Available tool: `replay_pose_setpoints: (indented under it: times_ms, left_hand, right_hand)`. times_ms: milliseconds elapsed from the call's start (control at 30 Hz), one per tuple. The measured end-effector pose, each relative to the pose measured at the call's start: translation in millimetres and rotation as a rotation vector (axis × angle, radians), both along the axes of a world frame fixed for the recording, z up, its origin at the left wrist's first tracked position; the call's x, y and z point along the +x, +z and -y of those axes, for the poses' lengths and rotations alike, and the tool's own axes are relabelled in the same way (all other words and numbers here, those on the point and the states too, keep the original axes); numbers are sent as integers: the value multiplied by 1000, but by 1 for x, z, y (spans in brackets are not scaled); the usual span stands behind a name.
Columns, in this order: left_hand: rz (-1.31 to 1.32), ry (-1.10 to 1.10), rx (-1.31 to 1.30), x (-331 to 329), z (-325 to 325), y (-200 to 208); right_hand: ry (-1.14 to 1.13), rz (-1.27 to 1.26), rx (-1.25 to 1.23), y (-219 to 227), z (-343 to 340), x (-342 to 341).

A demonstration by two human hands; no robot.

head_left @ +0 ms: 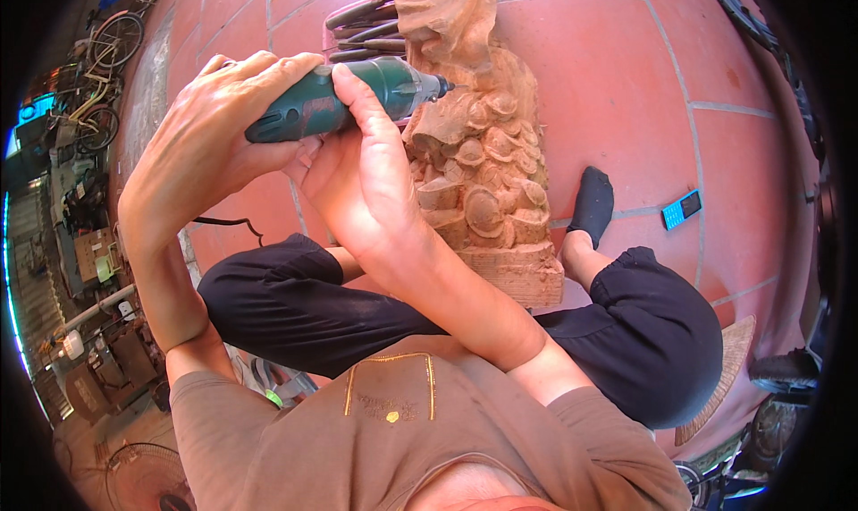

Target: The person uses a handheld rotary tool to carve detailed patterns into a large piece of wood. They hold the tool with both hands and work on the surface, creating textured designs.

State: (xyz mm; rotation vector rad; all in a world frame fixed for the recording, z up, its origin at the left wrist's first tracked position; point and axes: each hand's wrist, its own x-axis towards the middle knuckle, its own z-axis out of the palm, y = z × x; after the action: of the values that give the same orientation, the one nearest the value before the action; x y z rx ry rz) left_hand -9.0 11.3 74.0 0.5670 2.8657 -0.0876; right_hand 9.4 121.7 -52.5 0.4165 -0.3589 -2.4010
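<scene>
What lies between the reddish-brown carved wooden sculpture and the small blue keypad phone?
Between the sculpture and phone, the head view shows a black-socked foot and red floor tiles.

Left grip (pixel 214 109) curled, wrist (pixel 143 211) bent; right grip (pixel 362 176) curled.

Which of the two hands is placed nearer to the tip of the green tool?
The right hand: its thumb lies over the green tool, closer to the tip; the left hand holds farther back.
</scene>
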Motion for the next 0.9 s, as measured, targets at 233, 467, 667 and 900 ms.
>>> replay_pose_setpoints:
  times_ms: [233, 467, 667, 900]
  left_hand:
    - [11, -54, 20, -17, 6, -16]
    - [5, -88, 29, -28, 1, -21]
    - [33, -61, 14, -30, -7, -22]
    - [24, -106, 29, -33, -6, -24]
  right_hand:
    - [3, 91, -14, -11, 2, -14]
    - [-33, 72, 2, -15, -2, -20]
    - [-42, 67, 16, -18, -3, -21]
    - [-64, 59, 9, -17, -4, -20]
